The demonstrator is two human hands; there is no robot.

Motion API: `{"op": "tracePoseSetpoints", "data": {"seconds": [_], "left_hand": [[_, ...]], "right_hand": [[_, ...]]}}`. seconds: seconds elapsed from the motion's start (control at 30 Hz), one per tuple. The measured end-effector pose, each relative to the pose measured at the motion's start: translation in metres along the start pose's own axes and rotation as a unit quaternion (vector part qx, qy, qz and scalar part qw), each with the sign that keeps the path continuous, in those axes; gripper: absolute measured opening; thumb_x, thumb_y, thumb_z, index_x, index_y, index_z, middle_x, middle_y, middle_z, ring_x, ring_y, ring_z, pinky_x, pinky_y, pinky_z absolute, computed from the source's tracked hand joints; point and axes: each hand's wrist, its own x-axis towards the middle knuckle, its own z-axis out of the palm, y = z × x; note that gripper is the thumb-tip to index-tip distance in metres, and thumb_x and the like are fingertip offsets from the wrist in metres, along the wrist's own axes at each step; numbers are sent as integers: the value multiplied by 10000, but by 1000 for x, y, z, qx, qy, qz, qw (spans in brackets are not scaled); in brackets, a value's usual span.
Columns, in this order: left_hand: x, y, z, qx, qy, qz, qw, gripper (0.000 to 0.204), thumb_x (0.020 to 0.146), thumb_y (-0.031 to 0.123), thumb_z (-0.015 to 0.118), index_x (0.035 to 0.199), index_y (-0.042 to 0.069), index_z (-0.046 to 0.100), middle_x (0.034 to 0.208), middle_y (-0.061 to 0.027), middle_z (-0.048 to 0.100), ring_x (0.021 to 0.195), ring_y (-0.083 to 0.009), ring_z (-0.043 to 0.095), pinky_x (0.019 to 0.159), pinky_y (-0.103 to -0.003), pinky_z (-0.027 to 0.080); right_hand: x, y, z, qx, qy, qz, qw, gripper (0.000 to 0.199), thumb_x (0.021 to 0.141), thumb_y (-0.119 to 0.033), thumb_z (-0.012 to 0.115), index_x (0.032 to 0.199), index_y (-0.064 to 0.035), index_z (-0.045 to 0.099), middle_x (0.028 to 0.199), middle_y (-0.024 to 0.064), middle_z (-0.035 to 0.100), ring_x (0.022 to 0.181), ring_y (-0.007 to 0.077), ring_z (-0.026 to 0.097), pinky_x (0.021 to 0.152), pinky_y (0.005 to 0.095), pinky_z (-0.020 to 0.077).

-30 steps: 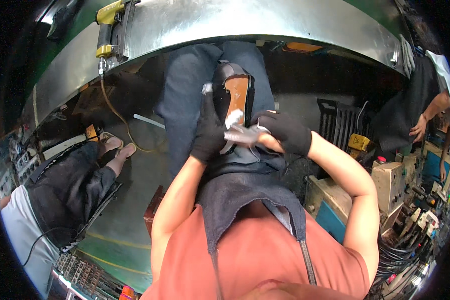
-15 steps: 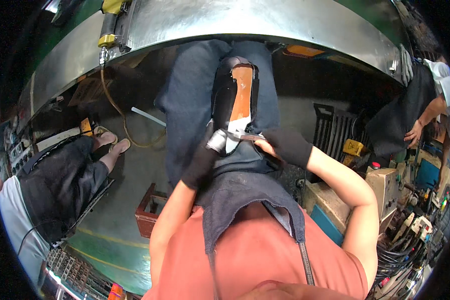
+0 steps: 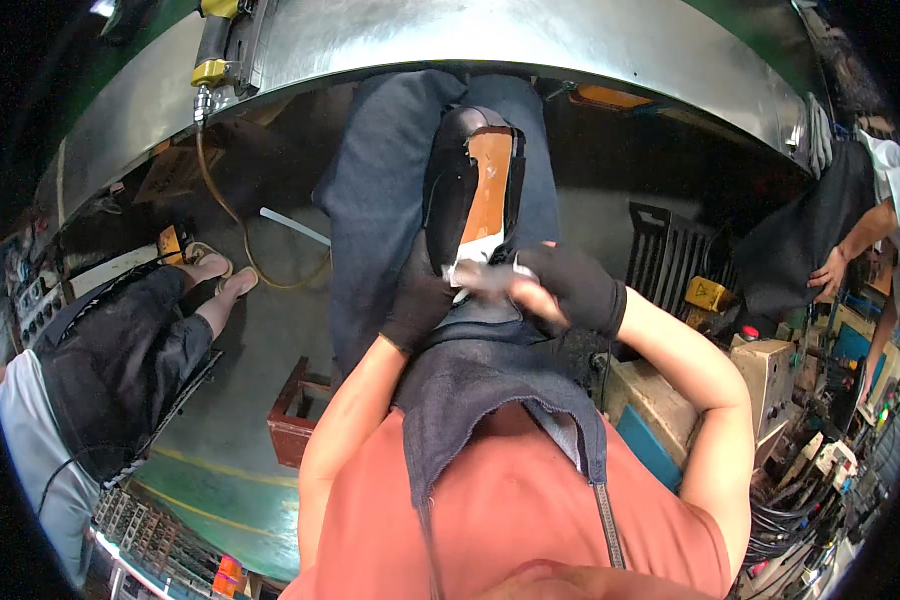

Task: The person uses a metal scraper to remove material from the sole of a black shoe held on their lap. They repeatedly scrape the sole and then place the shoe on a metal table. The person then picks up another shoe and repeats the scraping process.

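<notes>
A black shoe upper [image 3: 448, 190] lies sole side up across my lap, an orange-brown insole board [image 3: 489, 190] showing between its edges and white material [image 3: 478, 247] at the near end. My left hand [image 3: 420, 305], in a black fingerless glove, is closed around the shoe's near end. My right hand [image 3: 580, 290], gloved the same way, is closed on a slim metal hand tool [image 3: 487, 279]. The tool is smeared by motion and its exact kind is unclear; its tip lies over the near end of the shoe beside my left fingers.
A metal bench [image 3: 450, 35] runs across the far side, with a yellow-and-black air tool [image 3: 210, 55] and its hose [image 3: 215, 180] at left. One person [image 3: 120, 350] sits at left, another [image 3: 820, 240] stands at right. A reddish-brown stool [image 3: 292, 430] and a machine box [image 3: 765, 375] flank me.
The tool has gone from sharp to blurred as my right hand moves it at the near end. My left hand has shifted slightly, and its fingers cover more of that end.
</notes>
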Motion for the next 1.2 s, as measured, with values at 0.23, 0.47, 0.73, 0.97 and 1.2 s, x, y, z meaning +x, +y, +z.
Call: {"op": "tracePoseSetpoints", "data": {"seconds": [0.23, 0.47, 0.73, 0.97, 1.2], "left_hand": [[-7, 11, -8, -106, -13, -34, 994, 716, 699, 261, 817, 1229, 0, 413, 1103, -151, 590, 1031, -237, 583, 895, -348, 458], [-8, -2, 1, -17, 17, -23, 999, 739, 702, 225, 817, 1285, -6, 426, 1189, -170, 592, 1081, -263, 587, 934, -364, 463], [-13, 29, -10, -71, -28, -30, 997, 655, 740, 163, 743, 1260, 15, 372, 1134, -143, 561, 1052, -240, 557, 896, -369, 457], [-42, 107, -111, 202, 18, 31, 979, 801, 660, 149, 847, 1321, 0, 420, 1213, -134, 559, 1126, -248, 555, 979, -377, 439], [28, 38, -11, 167, 71, 80, 980, 778, 817, 301, 723, 1394, -44, 332, 1390, -255, 427, 1302, -330, 422, 1076, -395, 328]], "right_hand": [[-4, -31, 26, -19, 32, -52, 998, 269, 857, -293, 634, 906, -34, 584, 851, 173, 614, 745, 401, 601, 677, 460, 482], [-11, -48, 40, -116, 63, -166, 977, 340, 851, -374, 637, 797, -40, 599, 763, 171, 611, 657, 330, 623, 613, 423, 513], [-23, -14, 45, -119, 46, -6, 992, 404, 887, -421, 590, 789, -29, 597, 753, 185, 601, 669, 349, 611, 610, 458, 485], [-90, -6, -8, -16, 32, 292, 956, 301, 931, -307, 549, 933, -17, 627, 794, 222, 609, 730, 377, 594, 653, 413, 460], [-66, -8, -25, 133, 62, 309, 940, 368, 989, -346, 465, 1004, 1, 588, 813, 23, 583, 763, 127, 513, 707, 288, 441]]}}
